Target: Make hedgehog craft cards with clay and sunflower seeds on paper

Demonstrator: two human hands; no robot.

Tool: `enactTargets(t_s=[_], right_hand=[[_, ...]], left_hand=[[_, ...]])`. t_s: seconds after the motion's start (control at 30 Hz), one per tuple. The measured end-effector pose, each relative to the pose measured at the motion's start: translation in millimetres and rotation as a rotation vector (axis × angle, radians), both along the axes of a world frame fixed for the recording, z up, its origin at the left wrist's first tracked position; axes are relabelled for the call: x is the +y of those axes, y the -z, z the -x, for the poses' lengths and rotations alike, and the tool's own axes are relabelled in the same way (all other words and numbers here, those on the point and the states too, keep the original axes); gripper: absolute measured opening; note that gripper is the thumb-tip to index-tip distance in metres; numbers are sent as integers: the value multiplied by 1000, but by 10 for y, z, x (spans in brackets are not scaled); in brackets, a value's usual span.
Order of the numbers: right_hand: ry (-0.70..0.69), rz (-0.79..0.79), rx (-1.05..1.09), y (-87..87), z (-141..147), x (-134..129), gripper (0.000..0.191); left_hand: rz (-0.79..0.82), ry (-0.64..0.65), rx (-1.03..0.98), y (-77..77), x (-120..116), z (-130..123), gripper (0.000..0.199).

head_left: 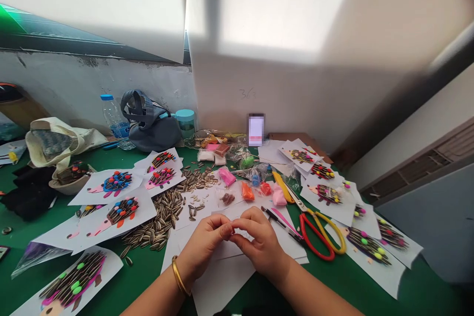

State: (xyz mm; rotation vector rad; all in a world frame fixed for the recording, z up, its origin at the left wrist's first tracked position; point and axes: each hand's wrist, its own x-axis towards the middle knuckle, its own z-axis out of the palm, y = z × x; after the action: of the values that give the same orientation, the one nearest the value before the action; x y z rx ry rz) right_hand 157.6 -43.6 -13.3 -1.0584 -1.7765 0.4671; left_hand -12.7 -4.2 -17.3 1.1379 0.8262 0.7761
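Observation:
Over white sheets of paper (pixel 222 279), my left hand (pixel 207 239) and my right hand (pixel 261 244) meet fingertip to fingertip. Thumb and index finger are pinched on both sides, and a tiny reddish bit seems to show between the tips, too small to name. A gold bangle (pixel 179 276) circles the left wrist. Just beyond my hands lie small packets of soft modelling clay: orange (pixel 247 190), red (pixel 265 188), pink (pixel 279 195) and brown (pixel 227 199). A black pen (pixel 283 224) rests right of my right hand. Striped sunflower seeds (pixel 166 212) are heaped to the left.
Scissors (pixel 322 237) with red and yellow handles lie at right. Hedgehog pictures made with seeds and clay flank both sides, one (pixel 124 212) at left, another (pixel 366 244) at right. Behind stand a phone (pixel 256 131), a bag (pixel 153 128), a water bottle (pixel 117 123) and a jar (pixel 185 126).

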Motion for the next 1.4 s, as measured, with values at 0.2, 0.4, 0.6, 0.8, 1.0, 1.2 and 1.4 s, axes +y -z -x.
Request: enactTargets(t_s=[0.2, 0.4, 0.6, 0.8, 1.0, 1.2, 1.4], right_hand=[[42, -12, 34, -9, -7, 10, 4], [48, 23, -5, -22, -15, 24, 6], [3, 30, -45, -21, -2, 5, 17], [176, -24, -191, 22, -353, 163, 26], [811, 103, -631, 165, -936, 390, 43], [806, 187, -773, 245, -975, 405, 24], [695, 30, -424, 92, -827, 333, 29]], left_hand=[[-52, 57, 7, -36, 3, 9, 39], [-78, 64, 99, -99, 3, 3, 33], [-98, 6, 108, -129, -1, 0, 33], [-64, -49, 55, -109, 14, 9, 29], [1, -103, 57, -62, 15, 6, 34], [1, -78, 82, -100, 0, 11, 36], [-35, -137, 44, -97, -1, 11, 35]])
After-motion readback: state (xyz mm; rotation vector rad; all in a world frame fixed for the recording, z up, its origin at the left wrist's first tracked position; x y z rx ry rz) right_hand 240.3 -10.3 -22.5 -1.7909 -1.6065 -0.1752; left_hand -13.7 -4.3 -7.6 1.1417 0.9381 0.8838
